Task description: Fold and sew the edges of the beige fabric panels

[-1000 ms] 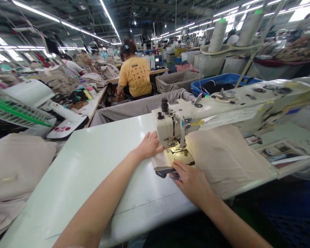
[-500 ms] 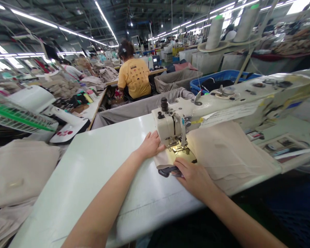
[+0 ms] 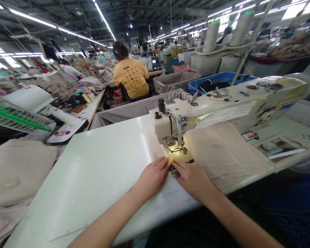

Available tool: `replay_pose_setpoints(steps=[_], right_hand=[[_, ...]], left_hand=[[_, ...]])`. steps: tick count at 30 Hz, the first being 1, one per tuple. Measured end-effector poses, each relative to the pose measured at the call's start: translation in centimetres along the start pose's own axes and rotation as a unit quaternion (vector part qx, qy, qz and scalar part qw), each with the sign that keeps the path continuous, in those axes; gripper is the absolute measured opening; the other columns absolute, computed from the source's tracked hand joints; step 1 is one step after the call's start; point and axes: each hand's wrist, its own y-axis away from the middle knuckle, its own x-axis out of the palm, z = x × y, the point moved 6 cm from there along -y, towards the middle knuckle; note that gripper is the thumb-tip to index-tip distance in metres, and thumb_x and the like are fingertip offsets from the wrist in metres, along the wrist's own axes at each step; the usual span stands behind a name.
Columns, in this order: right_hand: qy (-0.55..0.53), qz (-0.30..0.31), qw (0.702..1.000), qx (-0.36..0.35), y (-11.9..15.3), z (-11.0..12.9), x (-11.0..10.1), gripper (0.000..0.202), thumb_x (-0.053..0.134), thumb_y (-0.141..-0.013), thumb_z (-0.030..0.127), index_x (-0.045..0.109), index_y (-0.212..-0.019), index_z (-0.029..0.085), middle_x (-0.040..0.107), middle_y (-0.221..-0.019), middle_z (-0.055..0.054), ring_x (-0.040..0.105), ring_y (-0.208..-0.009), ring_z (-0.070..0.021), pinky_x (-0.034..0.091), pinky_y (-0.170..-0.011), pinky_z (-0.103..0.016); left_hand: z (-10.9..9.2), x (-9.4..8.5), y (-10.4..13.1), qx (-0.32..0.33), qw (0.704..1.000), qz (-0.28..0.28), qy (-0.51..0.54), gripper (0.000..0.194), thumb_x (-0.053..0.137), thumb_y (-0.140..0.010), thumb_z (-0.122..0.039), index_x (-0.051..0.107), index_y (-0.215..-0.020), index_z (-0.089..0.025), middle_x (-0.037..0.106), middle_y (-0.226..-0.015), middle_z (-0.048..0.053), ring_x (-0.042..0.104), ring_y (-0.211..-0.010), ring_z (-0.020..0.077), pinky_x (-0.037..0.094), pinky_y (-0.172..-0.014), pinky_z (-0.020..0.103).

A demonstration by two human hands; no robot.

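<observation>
A white sewing machine (image 3: 167,127) stands on the pale table, its needle area lit yellow. Beige fabric (image 3: 219,148) lies under the machine arm to the right, and a beige piece (image 3: 155,146) shows left of the presser foot. My left hand (image 3: 155,174) is closed at the fabric's near edge, just in front of the needle area, fingertips pinched on it. Close beside it, my right hand (image 3: 192,177) has its fingers together at the front edge of the lit plate. Its fingertips meet the fabric edge next to the left ones.
A white-and-green fan (image 3: 23,113) stands at the left, with folded beige cloth (image 3: 18,172) below it. Beyond the table are a grey cloth-lined bin (image 3: 129,112), a blue basket (image 3: 193,84) and a seated person in a yellow shirt. Thread cones (image 3: 211,38) stand upper right.
My left hand has moved back toward me from beside the machine head and now meets my right hand. Fabric left of the foot reaches farther away. The seated person has leaned left.
</observation>
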Motion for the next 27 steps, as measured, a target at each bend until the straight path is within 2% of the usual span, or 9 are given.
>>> replay_pose_setpoints(steps=[2,5,9,15,22,27], right_hand=[[0.0,0.01,1.0,0.003,-0.2,0.0,0.0,0.035,0.053,-0.095,0.021,0.059,-0.129,0.019,0.063,-0.133,-0.011,0.07,-0.094,-0.0222,0.056,-0.079,-0.032],[-0.001,0.016,1.0,0.014,-0.9,-0.1,-0.3,0.034,0.051,-0.096,0.022,0.059,-0.129,0.02,0.063,-0.131,-0.01,0.07,-0.093,-0.0214,0.055,-0.077,-0.031],[-0.004,0.003,1.0,0.024,-2.5,-0.4,-0.8,0.033,0.053,-0.096,0.021,0.059,-0.129,0.02,0.062,-0.131,-0.01,0.068,-0.1,-0.0223,0.055,-0.08,-0.031],[-0.005,-0.007,0.999,0.031,-3.2,-0.6,-1.1,0.031,0.054,-0.098,0.025,0.061,-0.127,0.021,0.062,-0.131,-0.01,0.069,-0.097,-0.0227,0.056,-0.08,-0.034],[-0.017,-0.024,0.999,0.039,-2.0,-0.6,-0.3,0.035,0.054,-0.098,0.027,0.06,-0.131,0.02,0.058,-0.139,-0.012,0.067,-0.109,-0.0261,0.057,-0.086,-0.038],[-0.018,-0.041,0.998,0.034,-1.8,-0.7,-0.3,0.033,0.052,-0.098,0.027,0.061,-0.13,0.02,0.059,-0.137,-0.012,0.067,-0.109,-0.0264,0.059,-0.083,-0.039]], left_hand=[[0.1,0.0,0.2,0.015,1.0,-0.008,0.007,0.027,0.047,-0.098,-0.016,0.06,-0.121,-0.01,0.064,-0.122,0.014,0.059,-0.119,0.0258,0.055,-0.101,0.04],[1.2,-0.3,-0.5,0.009,1.0,-0.002,0.02,0.024,0.044,-0.1,-0.018,0.063,-0.114,-0.012,0.065,-0.118,0.013,0.061,-0.115,0.0251,0.056,-0.099,0.039],[2.8,-0.9,-1.8,-0.001,0.999,-0.005,0.037,0.026,0.041,-0.1,-0.017,0.065,-0.109,-0.013,0.066,-0.114,0.013,0.063,-0.111,0.0237,0.057,-0.098,0.038],[4.4,-1.0,-2.5,0.003,0.999,-0.019,0.036,0.028,0.04,-0.102,-0.02,0.067,-0.106,-0.013,0.067,-0.11,0.012,0.063,-0.11,0.023,0.056,-0.099,0.038],[4.9,-0.1,-1.9,-0.022,0.998,-0.048,0.036,0.033,0.04,-0.101,-0.018,0.058,-0.128,-0.012,0.064,-0.126,0.014,0.059,-0.121,0.024,0.054,-0.103,0.041],[4.9,-0.1,-1.8,-0.033,0.997,-0.049,0.049,0.033,0.042,-0.1,-0.018,0.059,-0.128,-0.013,0.064,-0.127,0.013,0.059,-0.121,0.0237,0.052,-0.105,0.042]])
